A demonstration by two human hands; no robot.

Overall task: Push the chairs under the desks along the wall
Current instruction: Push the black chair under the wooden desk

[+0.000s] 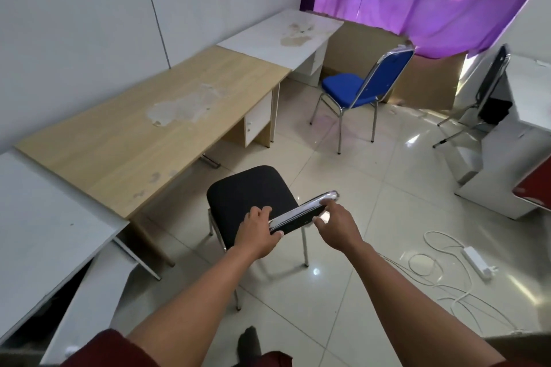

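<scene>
Along the wall on the left of the frame stand three desks in a row: a white desk (44,217) at the lower left, a wood-topped desk (143,134) with worn patches in the middle, and another white desk (268,39) toward the upper centre. Below centre, a black chair (247,197) stands on the tiled floor, its seat facing the wood-topped desk, not yet under it. The left hand (256,232) grips the left end of the chair's backrest, fingers curled over the top edge and thumb underneath. The right hand (337,225) touches the right part of the backrest with fingers half open, forefinger on the top edge, thumb below. A blue chair (357,86) stands right of centre, well away from the desks. A white power strip (477,262) and its cable lie at lower right.
</scene>
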